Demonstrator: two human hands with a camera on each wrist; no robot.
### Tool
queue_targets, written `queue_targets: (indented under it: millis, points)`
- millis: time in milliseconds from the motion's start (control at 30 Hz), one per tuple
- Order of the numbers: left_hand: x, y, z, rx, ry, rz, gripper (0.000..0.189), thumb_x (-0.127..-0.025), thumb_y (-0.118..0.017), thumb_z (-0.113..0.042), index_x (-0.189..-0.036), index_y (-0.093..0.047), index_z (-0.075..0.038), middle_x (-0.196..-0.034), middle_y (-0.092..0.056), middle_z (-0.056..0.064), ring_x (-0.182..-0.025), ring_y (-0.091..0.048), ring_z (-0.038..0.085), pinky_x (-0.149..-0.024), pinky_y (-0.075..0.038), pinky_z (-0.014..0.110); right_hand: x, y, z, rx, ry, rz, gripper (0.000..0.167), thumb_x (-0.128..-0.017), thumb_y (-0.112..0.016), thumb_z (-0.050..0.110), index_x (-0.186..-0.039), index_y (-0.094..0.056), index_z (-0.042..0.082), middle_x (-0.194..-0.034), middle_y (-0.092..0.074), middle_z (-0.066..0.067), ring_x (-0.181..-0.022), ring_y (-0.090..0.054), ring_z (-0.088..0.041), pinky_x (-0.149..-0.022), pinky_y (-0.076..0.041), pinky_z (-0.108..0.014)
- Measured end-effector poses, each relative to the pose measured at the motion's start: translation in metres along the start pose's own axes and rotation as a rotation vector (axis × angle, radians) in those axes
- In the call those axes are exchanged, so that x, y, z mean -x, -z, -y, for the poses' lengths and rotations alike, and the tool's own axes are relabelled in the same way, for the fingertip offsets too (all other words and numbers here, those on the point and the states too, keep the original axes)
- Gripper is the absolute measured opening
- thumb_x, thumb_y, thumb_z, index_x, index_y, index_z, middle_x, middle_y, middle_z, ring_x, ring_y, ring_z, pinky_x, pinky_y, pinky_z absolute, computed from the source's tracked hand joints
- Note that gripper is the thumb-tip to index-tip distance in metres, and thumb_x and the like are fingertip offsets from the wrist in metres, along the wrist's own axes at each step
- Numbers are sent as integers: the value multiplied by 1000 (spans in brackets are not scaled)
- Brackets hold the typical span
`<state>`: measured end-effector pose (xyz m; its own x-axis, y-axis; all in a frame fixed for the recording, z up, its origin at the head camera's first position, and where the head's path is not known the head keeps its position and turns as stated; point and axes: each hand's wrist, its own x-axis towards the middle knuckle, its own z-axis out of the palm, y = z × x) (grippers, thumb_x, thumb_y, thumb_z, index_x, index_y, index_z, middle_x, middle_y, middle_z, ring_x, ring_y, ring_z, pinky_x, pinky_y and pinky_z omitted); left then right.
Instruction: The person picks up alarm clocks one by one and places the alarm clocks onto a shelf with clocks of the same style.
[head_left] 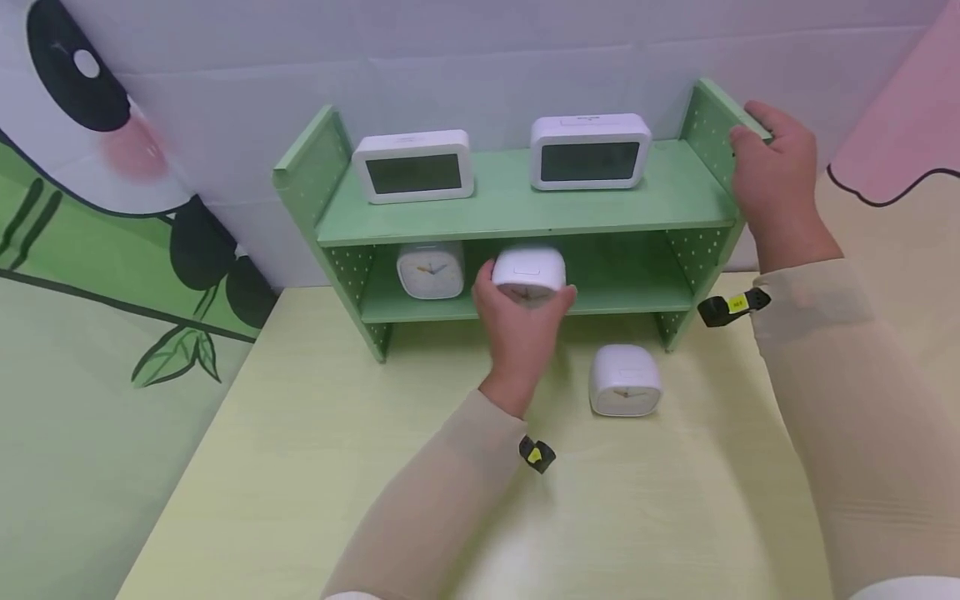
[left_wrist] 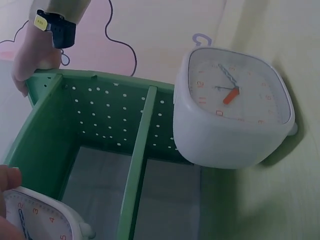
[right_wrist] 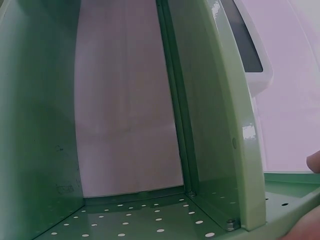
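Note:
My left hand [head_left: 517, 337] grips a white rounded alarm clock [head_left: 529, 265] at the front of the lower shelf of a green rack [head_left: 525, 218]. Thumb and fingers lie on opposite sides of the clock; its dial [left_wrist: 42, 217] partly shows in the left wrist view. Whether its base touches the shelf, I cannot tell. My right hand [head_left: 782, 171] holds the top edge of the rack's right side panel [head_left: 723, 125]. Left of the held clock, a similar clock [head_left: 431, 272] stands on the lower shelf. Another white clock [head_left: 626, 380] sits on the table before the rack.
Two white digital clocks with dark screens, one left [head_left: 414, 168] and one right [head_left: 590, 152], stand on the upper shelf. The rack stands on a pale yellow table [head_left: 300, 467] against a cloth backdrop [head_left: 480, 67] with cartoon prints. Perforated panels close the rack's sides.

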<state>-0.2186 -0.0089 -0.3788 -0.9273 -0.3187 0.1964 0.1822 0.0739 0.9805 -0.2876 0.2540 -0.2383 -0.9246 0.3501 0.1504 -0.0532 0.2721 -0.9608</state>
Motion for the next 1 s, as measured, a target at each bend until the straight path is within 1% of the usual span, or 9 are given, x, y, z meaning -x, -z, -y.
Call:
queue_targets:
  millis: [100,200,333,433,567,767,900,1000]
  points:
    - [-9,-3,-1,5,5,-21,107,-74,-94,-30,-155,-26,-14,-143,-36,2,-118,-48,23,-92,-51,35,2,0,0,4,2,-4,53,-109,-45,30,-161,-35,26,-164,-29,4,-141,-36,-14,-115,-35,-40]
    - [-17,-6,-2,-12,23,-43,108,-73,-94,-31,-154,-26,-12,-141,-38,2,-117,-48,23,-91,-52,35,4,1,1,5,4,-8,53,-109,-46,29,-161,-36,25,-164,-30,4,-140,-37,-14,-115,-35,-40]
    - [-25,-10,-6,-61,44,-68,108,-71,-96,-34,-152,-29,-9,-135,-42,4,-114,-48,23,-88,-53,33,5,1,2,9,4,-9,53,-109,-45,30,-161,-35,26,-164,-29,5,-141,-36,-13,-115,-34,-40]
    - [-29,-13,-7,-101,38,-78,106,-69,-97,-36,-148,-32,-8,-130,-44,3,-112,-49,21,-87,-53,32,5,-1,3,7,-2,-8,53,-109,-45,30,-161,-35,26,-165,-29,5,-141,-36,-14,-115,-34,-40]
    - [-33,-18,-4,-140,36,-93,105,-68,-97,-37,-147,-34,-9,-129,-45,3,-114,-48,20,-89,-51,31,4,-3,3,-2,-9,-13,53,-109,-46,31,-161,-37,27,-164,-29,6,-139,-38,-14,-114,-36,-40]
    - [-37,-24,3,-181,60,-171,106,-69,-96,-37,-150,-34,-7,-132,-47,7,-118,-48,24,-97,-47,37,4,-8,1,12,-7,12,53,-108,-46,32,-161,-36,29,-164,-29,5,-138,-39,-14,-114,-37,-43]
    - [-41,-30,9,-221,45,-185,106,-68,-96,-38,-150,-36,-7,-135,-47,9,-121,-49,25,-101,-44,39,4,-6,1,37,-17,6,53,-108,-45,34,-160,-36,32,-164,-30,5,-135,-42,-14,-111,-40,-45]
    - [-44,-35,13,-242,25,-188,106,-68,-96,-38,-150,-37,-7,-136,-48,9,-122,-48,25,-104,-42,38,3,-4,1,35,-8,4,53,-108,-46,33,-160,-37,31,-163,-31,3,-134,-44,-14,-110,-41,-44]
